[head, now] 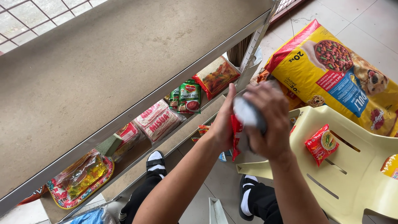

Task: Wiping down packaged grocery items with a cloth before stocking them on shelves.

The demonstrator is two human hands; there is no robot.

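Both hands meet near the middle of the view, over the floor between a metal shelf [124,112] and a pale plastic chair [356,174]. The left hand [224,120] is closed around a red packet [237,137], its fingers wrapped behind so that the red edge shows at about 3 o'clock of the palm and hangs down toward 6 o'clock. The right hand [269,120] is curled over a grey-white cloth [248,113], pressing it against the top of the packet; the cloth sits at 9 o'clock of that hand, squeezed between the two palms. The motion blurs the right hand's fingertips, so how tightly they close cannot be told exactly, though they clearly grip the cloth.

At 3 o'clock of the hands, on the chair seat, lies a red noodle packet [321,143], apart from the right wrist. At 1 o'clock a big yellow pet-food sack [327,70] lies on the tiled floor. At 10 o'clock, on the shelf's lower tier, stand green tomato-paste sachets [189,98], with a bag of red snacks [216,76] beside them and noodle bundles [157,119] further toward 9 o'clock. Below the forearms, two feet in black sandals and white socks [156,159] rest on the floor.
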